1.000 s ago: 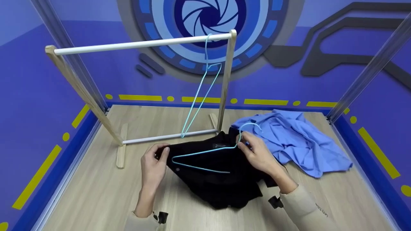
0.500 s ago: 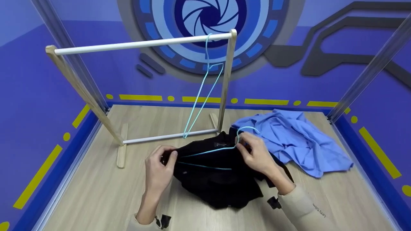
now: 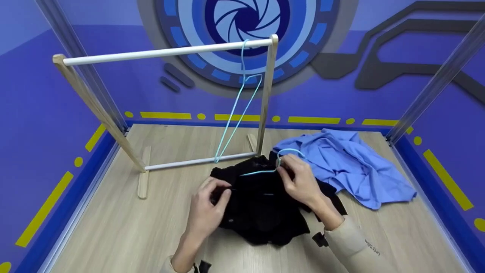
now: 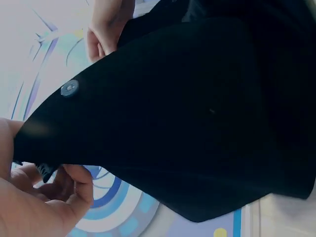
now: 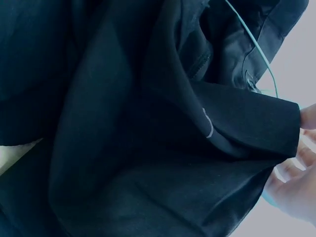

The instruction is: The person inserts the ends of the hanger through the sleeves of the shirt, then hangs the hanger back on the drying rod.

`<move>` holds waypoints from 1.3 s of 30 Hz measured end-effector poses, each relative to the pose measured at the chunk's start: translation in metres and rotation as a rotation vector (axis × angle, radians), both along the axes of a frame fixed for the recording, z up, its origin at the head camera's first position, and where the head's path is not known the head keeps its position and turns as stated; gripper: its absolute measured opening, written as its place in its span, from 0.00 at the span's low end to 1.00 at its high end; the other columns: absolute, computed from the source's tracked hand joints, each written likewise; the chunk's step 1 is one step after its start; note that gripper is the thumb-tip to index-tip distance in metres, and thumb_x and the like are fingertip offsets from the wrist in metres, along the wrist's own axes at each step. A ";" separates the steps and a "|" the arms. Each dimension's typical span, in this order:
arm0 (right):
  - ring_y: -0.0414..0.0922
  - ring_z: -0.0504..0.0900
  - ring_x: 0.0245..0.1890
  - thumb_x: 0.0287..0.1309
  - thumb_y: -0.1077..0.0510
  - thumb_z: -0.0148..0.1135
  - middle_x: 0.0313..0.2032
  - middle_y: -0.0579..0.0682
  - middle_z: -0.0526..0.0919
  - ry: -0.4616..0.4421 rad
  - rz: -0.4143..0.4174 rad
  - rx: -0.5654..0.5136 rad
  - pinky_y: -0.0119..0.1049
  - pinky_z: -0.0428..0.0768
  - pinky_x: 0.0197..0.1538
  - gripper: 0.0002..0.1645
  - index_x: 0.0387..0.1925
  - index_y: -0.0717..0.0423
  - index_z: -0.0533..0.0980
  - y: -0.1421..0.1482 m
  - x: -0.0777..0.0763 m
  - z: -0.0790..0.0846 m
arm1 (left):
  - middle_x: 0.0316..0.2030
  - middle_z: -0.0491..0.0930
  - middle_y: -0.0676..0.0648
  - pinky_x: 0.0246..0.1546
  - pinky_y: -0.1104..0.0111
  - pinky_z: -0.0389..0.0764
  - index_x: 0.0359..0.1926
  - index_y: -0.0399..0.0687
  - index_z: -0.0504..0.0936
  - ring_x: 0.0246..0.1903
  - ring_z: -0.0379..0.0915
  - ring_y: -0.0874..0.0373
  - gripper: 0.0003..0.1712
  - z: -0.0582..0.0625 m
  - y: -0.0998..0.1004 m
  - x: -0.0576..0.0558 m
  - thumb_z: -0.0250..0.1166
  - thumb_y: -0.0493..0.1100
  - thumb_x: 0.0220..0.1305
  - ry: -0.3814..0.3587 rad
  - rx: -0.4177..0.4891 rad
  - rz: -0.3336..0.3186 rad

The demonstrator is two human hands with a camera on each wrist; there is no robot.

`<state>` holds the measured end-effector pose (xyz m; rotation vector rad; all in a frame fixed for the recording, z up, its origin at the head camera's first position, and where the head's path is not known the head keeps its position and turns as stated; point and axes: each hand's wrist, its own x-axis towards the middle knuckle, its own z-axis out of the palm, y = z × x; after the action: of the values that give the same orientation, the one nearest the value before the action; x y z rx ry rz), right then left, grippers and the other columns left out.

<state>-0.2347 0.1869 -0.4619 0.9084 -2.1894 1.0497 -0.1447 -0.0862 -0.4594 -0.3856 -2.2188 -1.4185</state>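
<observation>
A black shirt [image 3: 265,223] lies bunched on the table, its button [image 4: 70,88] on the front edge. My left hand [image 3: 207,206] pinches that edge of cloth between thumb and fingers at the shirt's left side. The right hand [image 3: 301,180] grips a light blue wire hanger [image 3: 259,172] at the base of its hook, close to the shirt's neck. The hanger's right half is hidden under the black cloth, and most of its left end is covered too. In the right wrist view, a pale-stitched buttonhole [image 5: 208,123] shows beside the folded cloth near my fingers.
Behind the shirt stands a wooden rack [image 3: 268,94] with a white top rail [image 3: 163,54]. A second light blue hanger [image 3: 232,117] hangs from the rail's right end. A crumpled blue cloth [image 3: 352,167] lies at the right, partly beneath the black shirt. Purple walls enclose the table [image 3: 110,223].
My left hand has moved right, drawing the shirt's left edge over the hanger's left arm, which is now mostly covered. The right hand has shifted slightly left with the hook.
</observation>
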 end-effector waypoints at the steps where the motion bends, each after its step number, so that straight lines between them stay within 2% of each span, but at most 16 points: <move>1: 0.41 0.69 0.28 0.61 0.71 0.63 0.28 0.45 0.72 0.010 0.001 -0.002 0.36 0.68 0.32 0.09 0.31 0.55 0.76 0.000 0.000 0.000 | 0.44 0.80 0.54 0.50 0.62 0.76 0.39 0.46 0.86 0.48 0.76 0.57 0.07 -0.001 0.002 -0.001 0.71 0.32 0.61 -0.010 -0.013 -0.010; 7: 0.41 0.70 0.29 0.60 0.72 0.63 0.29 0.46 0.72 0.079 0.021 -0.015 0.33 0.69 0.34 0.09 0.32 0.56 0.76 -0.002 -0.001 0.000 | 0.63 0.74 0.40 0.65 0.46 0.65 0.39 0.47 0.81 0.66 0.65 0.43 0.08 -0.008 0.006 -0.006 0.71 0.34 0.62 -0.084 -0.123 -0.071; 11: 0.42 0.72 0.30 0.60 0.72 0.63 0.30 0.46 0.74 0.096 0.040 -0.031 0.32 0.69 0.36 0.09 0.32 0.57 0.76 -0.003 -0.001 0.001 | 0.70 0.66 0.35 0.67 0.41 0.63 0.44 0.48 0.78 0.71 0.60 0.37 0.11 -0.014 0.004 -0.008 0.71 0.43 0.67 -0.146 -0.149 -0.136; 13: 0.43 0.72 0.30 0.60 0.72 0.63 0.30 0.46 0.74 0.098 0.048 -0.040 0.32 0.69 0.37 0.09 0.33 0.57 0.77 -0.003 -0.001 0.001 | 0.71 0.64 0.35 0.66 0.38 0.62 0.47 0.48 0.77 0.71 0.59 0.36 0.14 -0.016 0.003 -0.009 0.70 0.48 0.68 -0.150 -0.149 -0.163; 16: 0.43 0.73 0.31 0.60 0.73 0.63 0.31 0.47 0.76 0.106 0.057 -0.056 0.32 0.69 0.38 0.09 0.33 0.57 0.77 -0.003 -0.002 0.001 | 0.70 0.67 0.36 0.64 0.39 0.64 0.51 0.46 0.77 0.70 0.62 0.38 0.15 -0.019 0.000 -0.013 0.66 0.49 0.72 -0.119 -0.118 -0.178; 19: 0.44 0.74 0.31 0.60 0.73 0.63 0.31 0.47 0.76 0.114 0.065 -0.066 0.32 0.69 0.39 0.10 0.33 0.56 0.78 -0.003 -0.002 0.001 | 0.63 0.74 0.39 0.61 0.46 0.70 0.54 0.40 0.77 0.64 0.70 0.44 0.12 -0.021 -0.003 -0.020 0.62 0.38 0.74 -0.079 -0.056 -0.153; 22: 0.45 0.75 0.32 0.59 0.73 0.63 0.32 0.47 0.77 0.123 0.083 -0.074 0.33 0.70 0.40 0.10 0.33 0.55 0.78 -0.004 -0.002 0.001 | 0.56 0.78 0.41 0.55 0.56 0.76 0.56 0.36 0.77 0.56 0.75 0.48 0.14 -0.024 -0.006 -0.027 0.60 0.28 0.71 -0.049 -0.016 -0.096; 25: 0.46 0.75 0.33 0.59 0.74 0.63 0.33 0.48 0.77 0.123 0.102 -0.081 0.34 0.71 0.42 0.11 0.34 0.55 0.78 -0.004 -0.002 0.002 | 0.56 0.76 0.39 0.57 0.56 0.74 0.59 0.33 0.76 0.58 0.72 0.45 0.19 -0.026 -0.010 -0.035 0.60 0.24 0.67 -0.022 -0.059 -0.008; 27: 0.47 0.76 0.34 0.58 0.75 0.63 0.33 0.48 0.78 0.125 0.112 -0.084 0.35 0.71 0.43 0.11 0.34 0.56 0.78 -0.005 -0.003 0.002 | 0.61 0.73 0.35 0.62 0.50 0.69 0.61 0.32 0.75 0.63 0.67 0.40 0.22 -0.028 -0.013 -0.038 0.60 0.24 0.67 -0.022 -0.118 0.043; 29: 0.47 0.76 0.34 0.58 0.75 0.63 0.33 0.48 0.78 0.124 0.120 -0.084 0.35 0.71 0.44 0.12 0.34 0.56 0.78 -0.005 -0.003 0.002 | 0.65 0.69 0.32 0.64 0.43 0.63 0.63 0.31 0.74 0.67 0.62 0.36 0.23 -0.030 -0.017 -0.041 0.60 0.26 0.68 -0.041 -0.179 0.064; 31: 0.46 0.76 0.34 0.57 0.75 0.63 0.33 0.48 0.78 0.127 0.127 -0.084 0.35 0.71 0.43 0.12 0.34 0.56 0.78 -0.004 -0.003 0.002 | 0.65 0.70 0.31 0.64 0.39 0.61 0.64 0.30 0.75 0.67 0.64 0.35 0.22 -0.031 -0.020 -0.043 0.59 0.27 0.70 -0.058 -0.224 0.051; 33: 0.46 0.76 0.33 0.57 0.75 0.63 0.33 0.48 0.78 0.129 0.131 -0.086 0.35 0.71 0.43 0.12 0.34 0.56 0.79 -0.004 -0.002 0.002 | 0.63 0.74 0.34 0.63 0.39 0.62 0.61 0.32 0.78 0.64 0.68 0.37 0.19 -0.033 -0.023 -0.045 0.59 0.29 0.71 -0.067 -0.259 0.029; 36: 0.47 0.76 0.33 0.57 0.75 0.63 0.32 0.48 0.78 0.130 0.138 -0.095 0.35 0.71 0.42 0.12 0.34 0.55 0.79 -0.004 -0.003 0.000 | 0.54 0.81 0.39 0.61 0.44 0.69 0.56 0.34 0.82 0.57 0.76 0.42 0.14 -0.033 -0.026 -0.048 0.61 0.30 0.71 -0.039 -0.281 -0.008; 39: 0.47 0.76 0.32 0.56 0.76 0.64 0.32 0.49 0.78 0.127 0.148 -0.105 0.34 0.71 0.42 0.13 0.34 0.56 0.79 -0.004 -0.003 -0.001 | 0.50 0.83 0.42 0.57 0.50 0.76 0.52 0.37 0.85 0.54 0.80 0.45 0.12 -0.032 -0.028 -0.050 0.64 0.31 0.70 -0.033 -0.287 -0.035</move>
<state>-0.2380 0.1825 -0.4631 1.0718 -1.9689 1.1328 -0.1945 -0.1143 -0.4912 -0.5026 -2.4601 -1.1304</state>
